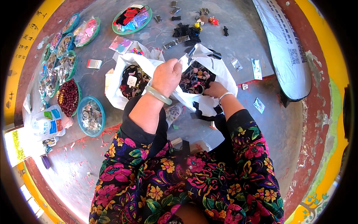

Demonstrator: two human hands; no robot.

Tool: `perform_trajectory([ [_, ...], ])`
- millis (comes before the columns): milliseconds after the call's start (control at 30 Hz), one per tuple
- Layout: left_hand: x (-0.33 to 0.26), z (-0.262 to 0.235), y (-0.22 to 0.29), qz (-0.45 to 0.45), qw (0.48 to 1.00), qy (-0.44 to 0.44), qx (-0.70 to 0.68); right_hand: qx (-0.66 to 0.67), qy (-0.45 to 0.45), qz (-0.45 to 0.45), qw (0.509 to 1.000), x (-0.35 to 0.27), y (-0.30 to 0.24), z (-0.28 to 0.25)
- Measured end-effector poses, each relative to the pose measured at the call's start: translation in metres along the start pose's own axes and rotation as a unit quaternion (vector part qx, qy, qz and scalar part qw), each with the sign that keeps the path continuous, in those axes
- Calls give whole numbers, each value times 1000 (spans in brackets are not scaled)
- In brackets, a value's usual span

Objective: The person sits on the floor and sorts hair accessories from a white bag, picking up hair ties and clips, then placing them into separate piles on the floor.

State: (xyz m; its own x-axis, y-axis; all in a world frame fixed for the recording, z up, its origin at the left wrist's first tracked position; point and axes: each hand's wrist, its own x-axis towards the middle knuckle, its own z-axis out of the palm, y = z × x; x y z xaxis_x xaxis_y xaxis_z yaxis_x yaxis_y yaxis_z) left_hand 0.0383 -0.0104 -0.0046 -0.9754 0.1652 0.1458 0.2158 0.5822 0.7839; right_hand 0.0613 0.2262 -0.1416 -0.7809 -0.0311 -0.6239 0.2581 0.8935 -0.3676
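Observation:
My left hand [166, 75], with a pale green bangle on its wrist, grips the rim of a white plastic bag [220, 71] and holds it open. My right hand [214, 89] reaches into that bag among small dark and pink trinkets [195, 76]. A second white bag [118, 80] lies just left of it, open and full of dark trinkets. Both forearms come up from flowered sleeves at the bottom of the view.
Several teal trays of beads and packets [90, 115] curve along the left on the grey ground. Loose dark accessories [186, 31] lie beyond the bags. A long white sack [285, 48] lies at the right. A printed packet [48, 123] sits at the lower left.

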Motion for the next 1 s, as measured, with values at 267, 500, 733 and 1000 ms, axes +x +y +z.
perform_trajectory([
  [267, 1, 2, -4, 3, 1000, 2, 9, 404, -18, 22, 914, -1, -20, -43],
  [500, 1, 0, -2, -4, 1000, -2, 12, 543, -58, 0, 837, -15, -38, -65],
  [733, 2, 2, -2, -18, 1000, -2, -3, 579, -175, -81, 792, -19, -43, -71],
  [1000, 1, -2, 2, -29, 999, -15, 6, 590, -148, -118, 785, -25, -50, -76],
])
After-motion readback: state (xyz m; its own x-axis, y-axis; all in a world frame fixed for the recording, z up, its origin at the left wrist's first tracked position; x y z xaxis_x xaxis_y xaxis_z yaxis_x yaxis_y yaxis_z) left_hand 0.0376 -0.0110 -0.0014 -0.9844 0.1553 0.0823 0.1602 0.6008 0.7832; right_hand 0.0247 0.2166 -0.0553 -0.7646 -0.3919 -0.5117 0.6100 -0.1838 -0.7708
